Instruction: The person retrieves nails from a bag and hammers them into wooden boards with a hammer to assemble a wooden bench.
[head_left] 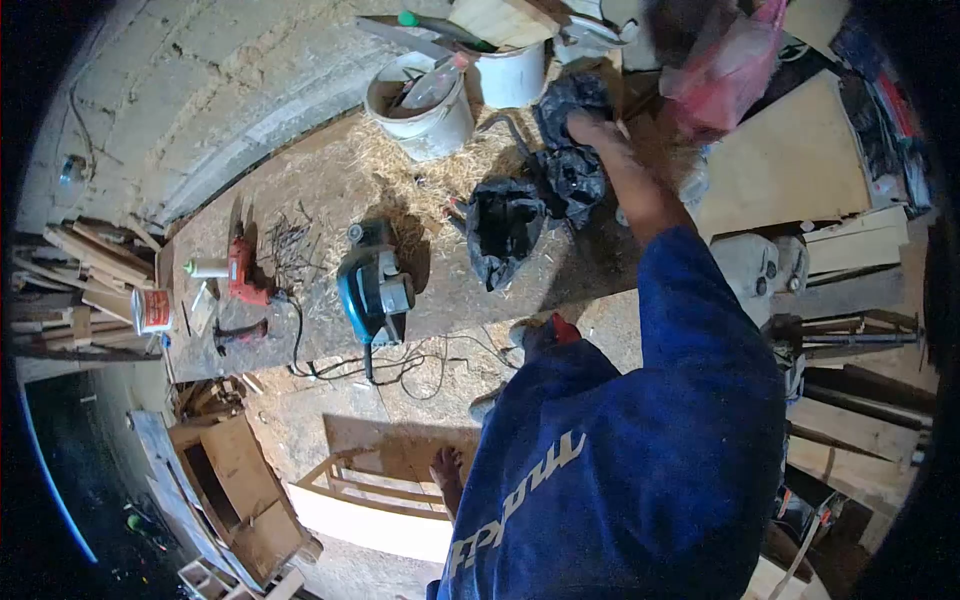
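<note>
My right hand (pixel 592 132), blurred by motion, reaches over the workbench to a crumpled black plastic bag (pixel 572 98). Its fingers are not clear, and I cannot tell whether it grips the bag. More black plastic (pixel 574 180) lies just below it, beside an open black bag (pixel 500 235). Low down, my left hand (pixel 447 465) has its fingers apart and nothing in them. It is nearest to a slatted wooden frame (pixel 385 488) with a white side. Whether it touches the frame is unclear.
On the workbench (pixel 320 180) are a teal power tool (pixel 368 290), a red drill (pixel 242 268), a hammer (pixel 240 332), wood shavings and two white buckets (pixel 432 130) (pixel 510 78). A pink bag (pixel 725 75) is at upper right. Cables (pixel 430 365) trail below the bench edge.
</note>
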